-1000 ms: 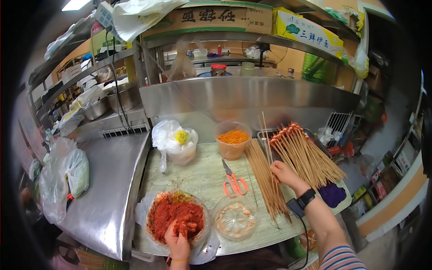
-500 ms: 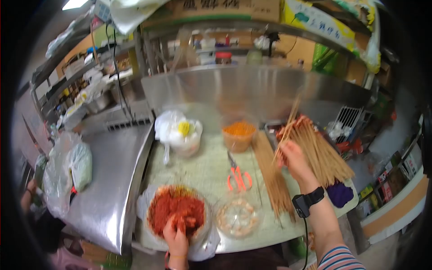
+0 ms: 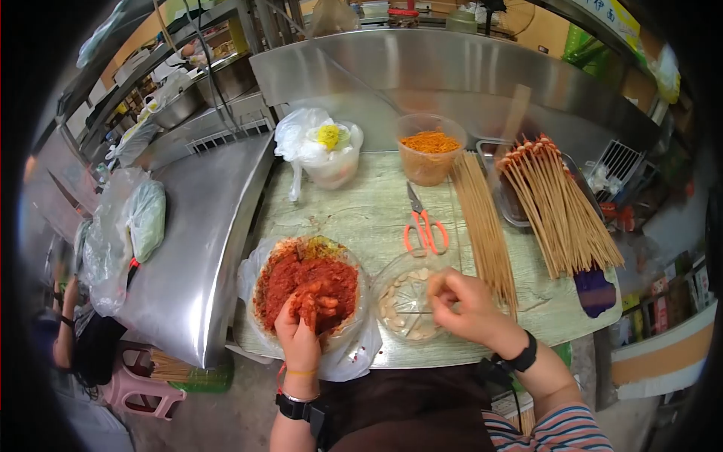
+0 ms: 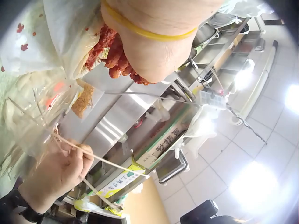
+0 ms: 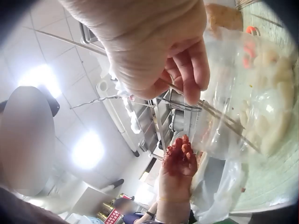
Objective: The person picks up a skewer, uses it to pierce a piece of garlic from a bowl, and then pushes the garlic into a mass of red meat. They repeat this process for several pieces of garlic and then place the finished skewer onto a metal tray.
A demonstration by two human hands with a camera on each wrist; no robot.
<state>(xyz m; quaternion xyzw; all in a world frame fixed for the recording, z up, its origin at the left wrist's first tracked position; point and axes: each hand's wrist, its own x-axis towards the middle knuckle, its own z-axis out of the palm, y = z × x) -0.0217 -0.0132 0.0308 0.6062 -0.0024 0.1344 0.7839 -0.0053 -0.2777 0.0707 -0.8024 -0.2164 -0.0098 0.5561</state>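
Note:
My left hand point(image 3: 303, 320), its fingers coated in red paste, sits curled over the paste point(image 3: 280, 282) in a plastic-lined bowl point(image 3: 365, 290). The right wrist view shows this hand palm up; whether a piece lies in the coated fingers I cannot tell. My right hand point(image 3: 471, 305) pinches two thin bamboo skewers point(image 5: 230, 128) between thumb and fingers. It is over the right side of a clear round container point(image 3: 410, 300) holding pale pieces. In the left wrist view a skewer point(image 4: 117, 164) runs out past both sides of the right hand.
Orange-handled scissors point(image 3: 425, 230) lie behind the container. Beyond are a tub of orange shreds point(image 3: 429, 166) and a bagged white tub point(image 3: 331, 169). Loose skewers point(image 3: 482, 226) lie to the right, beside a tray point(image 3: 512, 215) with a pile of loaded skewers point(image 3: 557, 215). Another person's arm point(image 3: 66, 324) shows far left.
My right hand has come from the loose skewers, with skewers in its fingers, toward me and left over the clear container. My left hand stays at the red paste. The head view has tilted down.

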